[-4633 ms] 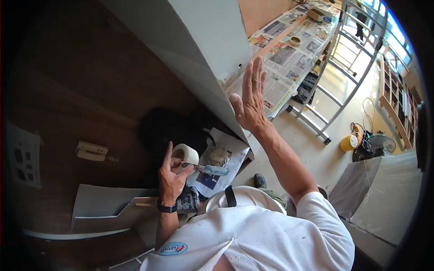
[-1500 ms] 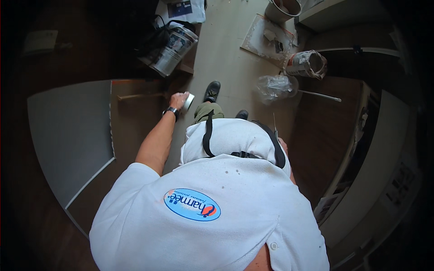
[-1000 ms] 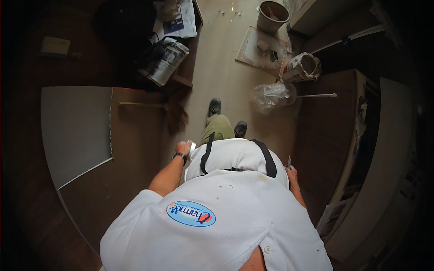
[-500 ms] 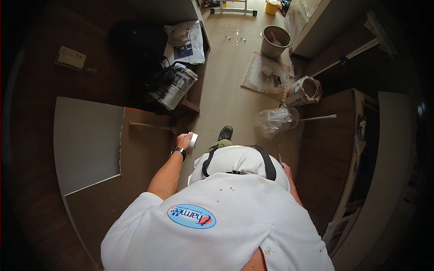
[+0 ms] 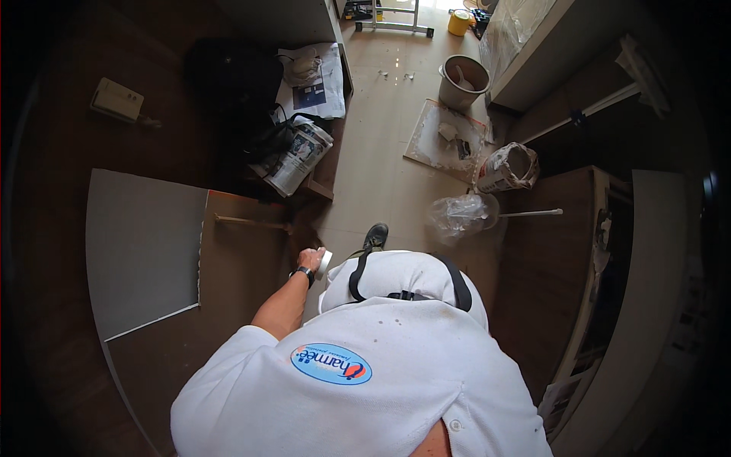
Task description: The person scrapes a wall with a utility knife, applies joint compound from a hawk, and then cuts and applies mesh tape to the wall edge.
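Note:
Down at my left side, my left hand [image 5: 308, 260] is closed around a white roll [image 5: 325, 263] that looks like tape, seen edge-on. A dark watch [image 5: 304, 273] sits on that wrist. The hand hangs beside a brown panel [image 5: 251, 263] whose left part is a grey board [image 5: 148, 251]. My right hand is hidden behind my white shirt and body. One dark shoe [image 5: 375, 236] shows on the tiled floor ahead of my waist.
Ahead on the right are a bucket [image 5: 464, 82], a dusty board [image 5: 442, 137] with scraps, an opened bag [image 5: 509, 166] and crumpled clear plastic [image 5: 463, 215]. Folded newspapers [image 5: 301, 156] lie on a ledge at left. A metal frame [image 5: 394, 29] stands at the far end.
My right hand, partly visible at my side earlier, has gone out of sight behind my body. Floor objects sit slightly lower in the picture. The left hand keeps the white roll.

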{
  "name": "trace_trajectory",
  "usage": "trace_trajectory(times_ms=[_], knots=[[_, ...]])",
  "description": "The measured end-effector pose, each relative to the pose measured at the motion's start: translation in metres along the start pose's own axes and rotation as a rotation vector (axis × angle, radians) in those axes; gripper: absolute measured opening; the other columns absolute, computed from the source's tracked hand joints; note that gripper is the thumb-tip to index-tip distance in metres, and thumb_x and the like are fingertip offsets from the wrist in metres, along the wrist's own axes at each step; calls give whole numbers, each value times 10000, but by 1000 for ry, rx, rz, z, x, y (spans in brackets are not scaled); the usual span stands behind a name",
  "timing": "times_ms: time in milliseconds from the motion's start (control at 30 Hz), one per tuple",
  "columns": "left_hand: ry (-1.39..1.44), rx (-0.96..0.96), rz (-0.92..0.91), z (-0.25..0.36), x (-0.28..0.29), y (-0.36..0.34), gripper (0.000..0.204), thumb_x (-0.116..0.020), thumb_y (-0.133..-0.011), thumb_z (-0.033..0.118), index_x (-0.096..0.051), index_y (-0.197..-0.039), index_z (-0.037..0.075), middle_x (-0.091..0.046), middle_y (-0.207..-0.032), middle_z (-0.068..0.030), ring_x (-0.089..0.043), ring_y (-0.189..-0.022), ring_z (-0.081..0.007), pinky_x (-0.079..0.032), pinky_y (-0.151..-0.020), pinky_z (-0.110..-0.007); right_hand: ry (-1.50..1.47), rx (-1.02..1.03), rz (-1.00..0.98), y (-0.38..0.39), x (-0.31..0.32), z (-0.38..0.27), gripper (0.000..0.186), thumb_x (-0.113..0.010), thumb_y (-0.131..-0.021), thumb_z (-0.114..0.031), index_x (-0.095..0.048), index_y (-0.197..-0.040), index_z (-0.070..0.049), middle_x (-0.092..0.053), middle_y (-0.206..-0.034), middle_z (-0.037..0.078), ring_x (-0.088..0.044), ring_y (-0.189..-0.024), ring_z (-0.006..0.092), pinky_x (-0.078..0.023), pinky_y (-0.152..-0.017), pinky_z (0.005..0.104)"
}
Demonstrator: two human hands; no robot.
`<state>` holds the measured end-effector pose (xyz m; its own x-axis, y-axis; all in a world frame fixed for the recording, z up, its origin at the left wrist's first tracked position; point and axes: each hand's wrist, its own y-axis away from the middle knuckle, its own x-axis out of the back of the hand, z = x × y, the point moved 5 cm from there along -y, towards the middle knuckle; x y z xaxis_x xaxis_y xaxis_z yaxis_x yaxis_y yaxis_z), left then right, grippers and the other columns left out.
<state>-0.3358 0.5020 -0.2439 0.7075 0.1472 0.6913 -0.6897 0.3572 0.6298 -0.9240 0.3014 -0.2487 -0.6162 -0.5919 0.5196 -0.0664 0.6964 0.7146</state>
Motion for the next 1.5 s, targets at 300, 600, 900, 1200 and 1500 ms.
trace_trajectory(times_ms=[300,600,900,1200,1500], knots=[[153,126,-12,-20,-11,4,555,-622,-845,532,-740,-941,-3,-722,-1014,-221,-681,-987,-379,-522,-880,-444,86,27,-30,-25,-8,18,348,-693,-830,-323,-676,-1017,-30,-683,-852,101,-646,-772,213,-505,-696,354],[318,38,46,0,-14,2,422,-718,-859,439,-736,-936,25,-730,-908,-130,-672,-855,-229,-516,-780,-383,-18,113,-29,-30,8,-31,437,-692,-807,-400,-688,-1001,-8,-710,-915,158,-669,-869,265,-512,-775,401],[299,88,19,-52,-29,26,405,-717,-864,450,-722,-959,56,-706,-843,-124,-664,-739,-259,-534,-592,-473,135,191,-96,-88,-34,63,448,-695,-823,-401,-698,-1035,-6,-724,-975,186,-692,-922,287,-517,-798,405],[339,171,15,-120,-49,32,406,-702,-883,438,-709,-919,34,-693,-841,-133,-655,-704,-281,-523,-585,-513,103,118,-125,-54,-30,24,440,-691,-832,-398,-699,-1028,-4,-726,-990,191,-694,-930,293,-519,-801,409],[403,121,7,-105,-40,22,393,-704,-878,432,-701,-995,56,-693,-899,-131,-666,-789,-301,-519,-646,-544,66,67,-113,-22,-25,5,432,-683,-839,-398,-698,-1016,-4,-726,-1000,198,-694,-933,303,-520,-802,416]])
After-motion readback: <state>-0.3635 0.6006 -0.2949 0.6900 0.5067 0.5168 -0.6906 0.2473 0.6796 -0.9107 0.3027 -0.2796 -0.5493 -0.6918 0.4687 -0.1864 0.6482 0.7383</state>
